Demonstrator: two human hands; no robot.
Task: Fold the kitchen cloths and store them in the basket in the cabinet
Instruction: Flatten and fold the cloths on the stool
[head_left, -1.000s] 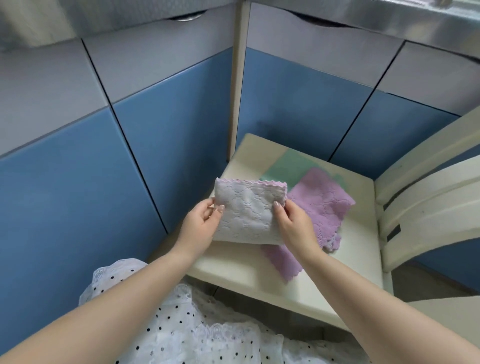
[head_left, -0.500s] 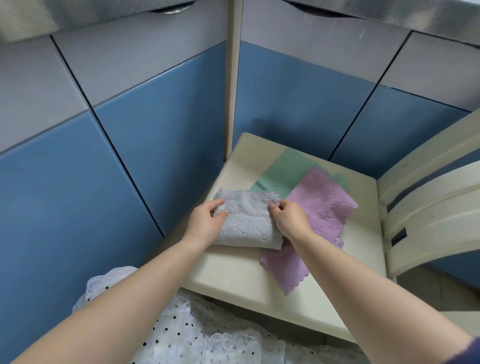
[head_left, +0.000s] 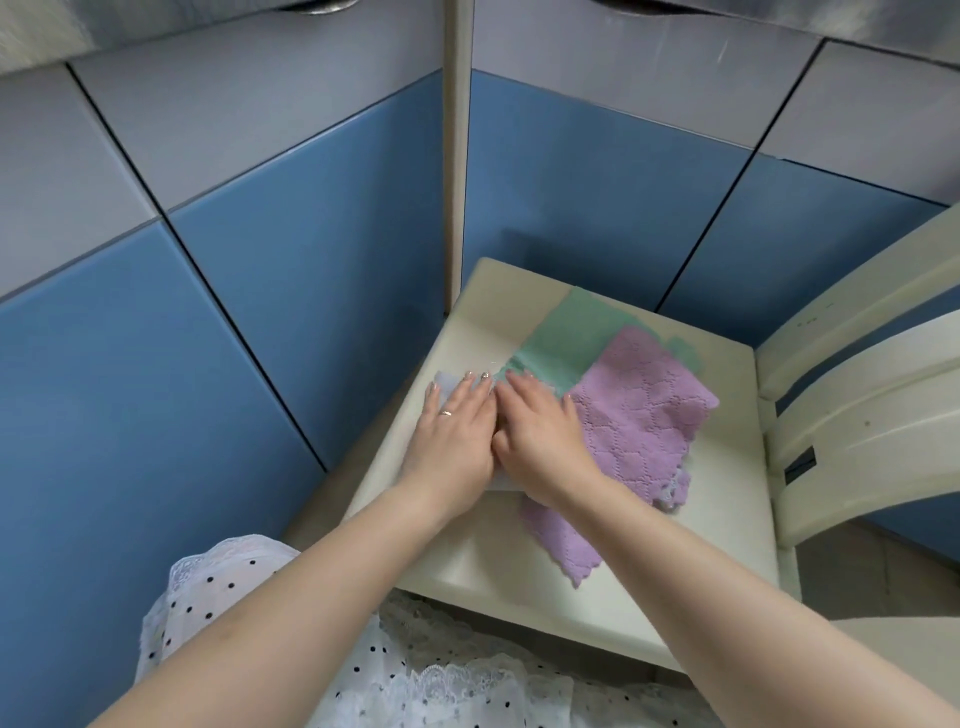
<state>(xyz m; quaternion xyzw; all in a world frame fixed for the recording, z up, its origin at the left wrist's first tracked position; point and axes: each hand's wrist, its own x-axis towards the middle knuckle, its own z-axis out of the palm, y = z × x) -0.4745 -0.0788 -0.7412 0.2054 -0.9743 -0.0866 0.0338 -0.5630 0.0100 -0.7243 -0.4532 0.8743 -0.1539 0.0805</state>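
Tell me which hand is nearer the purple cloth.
Right. The right hand lies flat with its outer edge against the purple cloth; the left hand presses the grey cloth farther away, beyond the right hand.

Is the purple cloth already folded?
No, the purple cloth lies spread open on the chair seat, partly over the green cloth.
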